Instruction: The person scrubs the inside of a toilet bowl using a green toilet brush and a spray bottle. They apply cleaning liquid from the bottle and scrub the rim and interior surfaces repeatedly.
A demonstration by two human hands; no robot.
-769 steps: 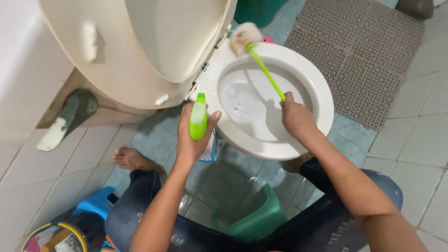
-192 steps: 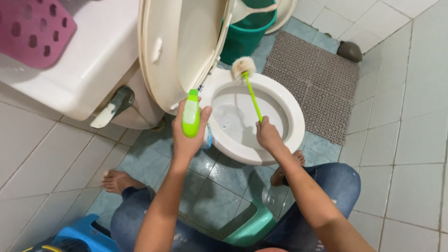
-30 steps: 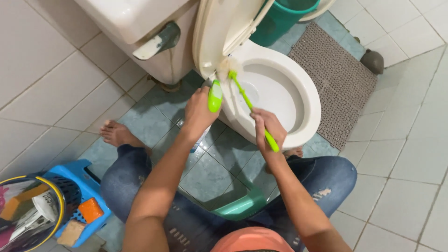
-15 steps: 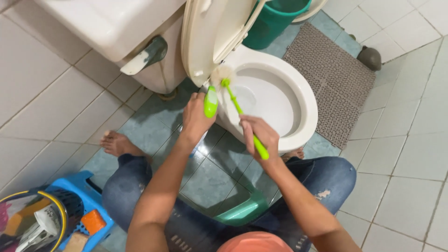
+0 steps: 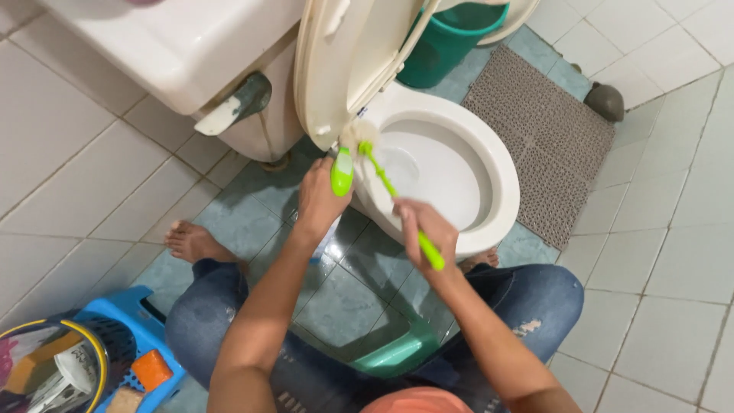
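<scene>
Left hand [image 5: 319,200] is wrapped around a spray bottle [image 5: 341,172], green nozzle end pointing up toward the toilet hinge area. Right hand [image 5: 425,228] is fisted around the green handle of a toilet brush [image 5: 391,190]; handle end sticks out past the heel of the hand.

Brush head, pale bristles, sits at the back-left corner of the toilet bowl [image 5: 501,172] rim, right under the raised seat and lid [image 5: 336,61]. Head is touching or just short of the hinge zone; exact contact can't be told. Spray bottle nozzle is just beside the brush head.

Hands are apart, bottle hand left of the bowl, brush hand over its near rim.

Person is squatting on a green stool [image 5: 397,352], knees either side, in blue jeans, bare left foot [image 5: 191,239] on the tile floor.

Around:
- cistern [image 5: 176,46] upper left, flush lever [image 5: 233,105] on its side
- green bucket [image 5: 443,34] behind the bowl
- brown perforated mat [image 5: 543,130] right of the bowl
- blue basket [image 5: 145,336] with sponges, lower left
</scene>
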